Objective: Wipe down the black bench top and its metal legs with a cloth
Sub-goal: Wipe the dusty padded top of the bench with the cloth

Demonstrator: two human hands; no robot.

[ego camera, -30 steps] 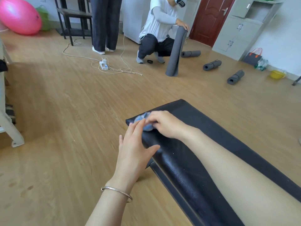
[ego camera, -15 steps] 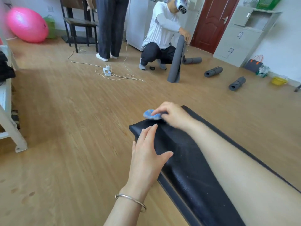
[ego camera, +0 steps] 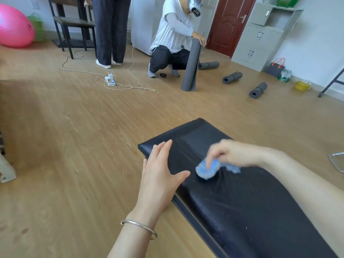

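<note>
The black padded bench top [ego camera: 242, 205] runs from the picture's middle to the lower right. A wet sheen marks its far end. My right hand [ego camera: 230, 153] presses a crumpled blue cloth [ego camera: 206, 169] onto the pad, blurred by motion. My left hand [ego camera: 160, 168] lies flat with fingers apart on the bench's near left edge, a silver bangle on its wrist. The bench's metal legs are hidden from view.
Wooden floor all round. A crouching person [ego camera: 173, 40] holds an upright grey rolled mat [ego camera: 190, 67]; another person [ego camera: 109, 30] stands behind. A power strip with cables [ego camera: 110, 81], several rolled mats [ego camera: 257, 90], a pink ball [ego camera: 13, 27] and a cabinet [ego camera: 260, 38] lie farther off.
My right hand has drawn the cloth from the bench's far end back toward me along the top. My left hand stays on the left edge. The view has tilted up slightly.
</note>
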